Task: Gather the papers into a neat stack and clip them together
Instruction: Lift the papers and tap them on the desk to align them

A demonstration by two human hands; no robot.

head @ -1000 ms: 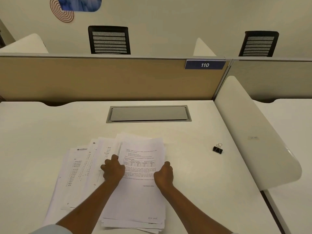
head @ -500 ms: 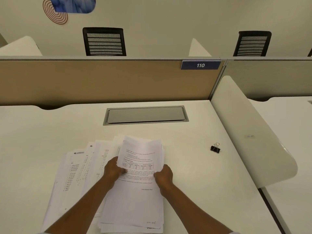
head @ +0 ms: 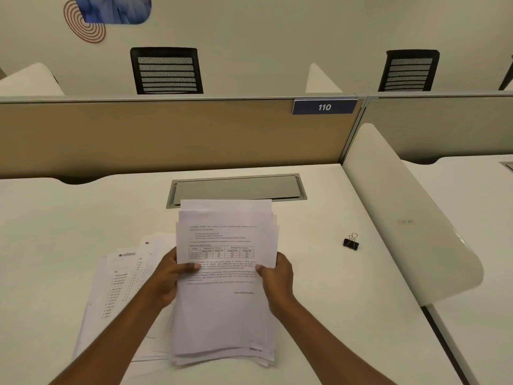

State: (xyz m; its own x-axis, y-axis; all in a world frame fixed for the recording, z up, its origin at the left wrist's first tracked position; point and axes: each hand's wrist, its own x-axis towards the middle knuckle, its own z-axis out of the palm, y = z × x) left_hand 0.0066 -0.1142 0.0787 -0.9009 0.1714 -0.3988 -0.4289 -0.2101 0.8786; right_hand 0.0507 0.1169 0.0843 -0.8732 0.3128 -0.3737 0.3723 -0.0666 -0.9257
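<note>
Centrally: stack [head: 224,309] of printed papers, held tilted up between both hands. Its top edge is raised toward the hatch [head: 236,188]; whether its lower edge touches the tabletop [head: 55,218] cannot be told. Edges are uneven, with sheets stepped at top, right and bottom.

Left hand [head: 169,276]: grips the stack's left edge, thumb on the front sheet, fingers curled behind.
Right hand [head: 277,276]: grips the right edge likewise.
Loose sheets [head: 119,276]: fanned flat on the tabletop left of the stack, partly under it and the left forearm.
Clip [head: 351,242]: black, wire handles showing, alone on bare tabletop right of the stack, well apart from it, near the white divider [head: 402,218].
Open room: bare tabletop at far left, and between stack and clip.
Bounds: hatch just beyond the stack, tan partition [head: 166,134] behind it, divider along the right edge.
</note>
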